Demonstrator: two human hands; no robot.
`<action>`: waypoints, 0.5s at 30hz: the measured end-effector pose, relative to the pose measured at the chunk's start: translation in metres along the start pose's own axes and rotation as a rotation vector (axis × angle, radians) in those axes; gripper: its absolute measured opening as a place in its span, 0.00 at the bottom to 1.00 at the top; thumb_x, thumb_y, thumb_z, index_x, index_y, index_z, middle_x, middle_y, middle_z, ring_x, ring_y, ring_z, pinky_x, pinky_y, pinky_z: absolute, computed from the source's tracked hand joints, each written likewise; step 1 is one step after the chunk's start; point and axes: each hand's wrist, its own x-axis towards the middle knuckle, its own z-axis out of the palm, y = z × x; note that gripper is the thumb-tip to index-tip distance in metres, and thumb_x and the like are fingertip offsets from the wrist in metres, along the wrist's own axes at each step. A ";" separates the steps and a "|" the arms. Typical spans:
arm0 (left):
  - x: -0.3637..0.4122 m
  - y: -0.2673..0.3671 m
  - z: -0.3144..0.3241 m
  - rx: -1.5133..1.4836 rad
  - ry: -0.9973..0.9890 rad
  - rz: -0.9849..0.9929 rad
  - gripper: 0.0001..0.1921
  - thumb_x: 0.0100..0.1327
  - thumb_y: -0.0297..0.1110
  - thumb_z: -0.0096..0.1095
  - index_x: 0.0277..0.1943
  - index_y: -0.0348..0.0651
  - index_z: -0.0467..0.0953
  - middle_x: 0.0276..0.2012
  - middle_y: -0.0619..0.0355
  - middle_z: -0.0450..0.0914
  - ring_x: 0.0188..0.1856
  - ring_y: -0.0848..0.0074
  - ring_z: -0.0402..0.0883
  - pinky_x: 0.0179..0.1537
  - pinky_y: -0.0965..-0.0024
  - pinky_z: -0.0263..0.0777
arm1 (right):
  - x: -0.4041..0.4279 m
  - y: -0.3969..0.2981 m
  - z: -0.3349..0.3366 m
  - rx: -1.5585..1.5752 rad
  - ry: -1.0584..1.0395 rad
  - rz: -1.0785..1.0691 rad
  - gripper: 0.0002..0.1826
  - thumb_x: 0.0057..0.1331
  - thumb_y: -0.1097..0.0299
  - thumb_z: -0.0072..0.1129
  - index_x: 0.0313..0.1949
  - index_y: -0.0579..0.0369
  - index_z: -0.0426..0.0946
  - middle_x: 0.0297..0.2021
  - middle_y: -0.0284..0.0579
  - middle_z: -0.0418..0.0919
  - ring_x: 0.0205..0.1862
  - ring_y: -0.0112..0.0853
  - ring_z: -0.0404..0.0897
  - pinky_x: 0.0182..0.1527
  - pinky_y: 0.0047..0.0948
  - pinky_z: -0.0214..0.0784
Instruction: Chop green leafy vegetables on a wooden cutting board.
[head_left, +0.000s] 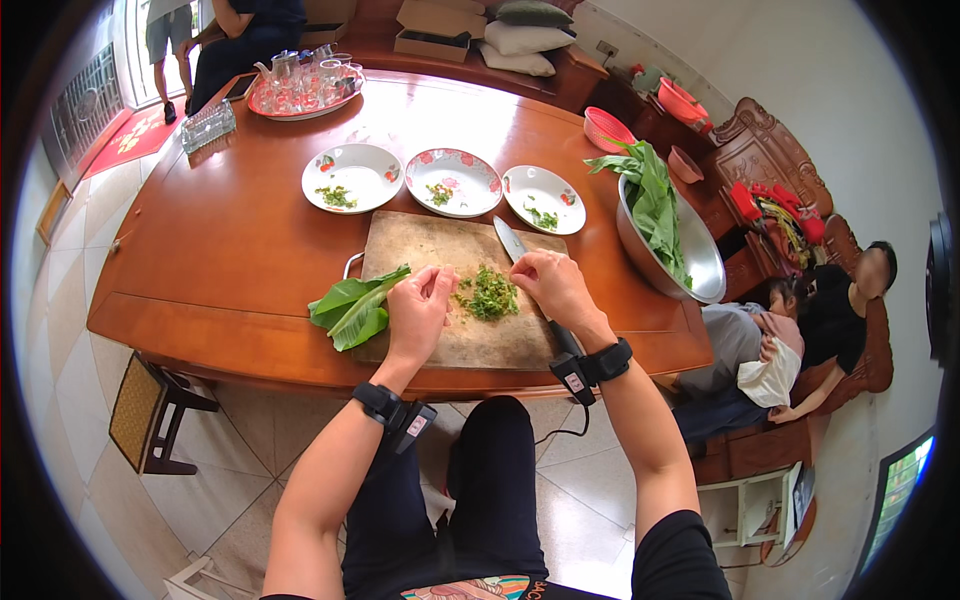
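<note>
A pile of chopped green herbs (491, 295) lies on the wooden cutting board (420, 232), between my two hands. My left hand (421, 304) is over the board's left part, fingertips pinched together, beside green leaves (352, 307) at the board's left edge; whether it holds a small bit cannot be told. My right hand (553, 283) hovers right of the pile with thumb and forefinger close together; any scrap between them is too small to see. Under it lies a knife (510, 238), blade pointing away from me. Behind the board stand three patterned plates (352, 161), (453, 161), (536, 180), each with some chopped greens.
A steel bowl (709, 255) with large leaves (656, 202) stands at the table's right. A red tray (300, 114) of glassware, a glass box (208, 126) and a pink basket (604, 127) sit farther back. People are seated at the right; others are at the upper left.
</note>
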 end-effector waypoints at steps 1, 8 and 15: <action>0.000 0.000 0.001 0.002 0.003 0.002 0.15 0.72 0.37 0.56 0.37 0.32 0.80 0.26 0.62 0.78 0.20 0.87 0.72 0.18 0.81 0.67 | -0.001 0.002 0.000 -0.005 0.001 0.002 0.06 0.60 0.67 0.62 0.32 0.56 0.82 0.34 0.49 0.82 0.40 0.46 0.80 0.44 0.42 0.72; 0.001 -0.005 -0.001 -0.020 0.033 0.014 0.15 0.70 0.37 0.58 0.36 0.32 0.81 0.23 0.62 0.80 0.19 0.86 0.74 0.17 0.79 0.68 | -0.002 0.000 0.009 -0.052 -0.037 0.006 0.07 0.60 0.66 0.63 0.33 0.56 0.83 0.32 0.48 0.82 0.35 0.42 0.82 0.41 0.38 0.73; 0.002 -0.004 0.002 -0.036 0.029 0.018 0.15 0.70 0.37 0.58 0.36 0.32 0.81 0.23 0.62 0.80 0.19 0.86 0.74 0.17 0.79 0.68 | 0.001 0.009 0.018 -0.075 -0.017 -0.029 0.08 0.61 0.66 0.62 0.34 0.56 0.84 0.35 0.50 0.83 0.39 0.46 0.81 0.43 0.41 0.72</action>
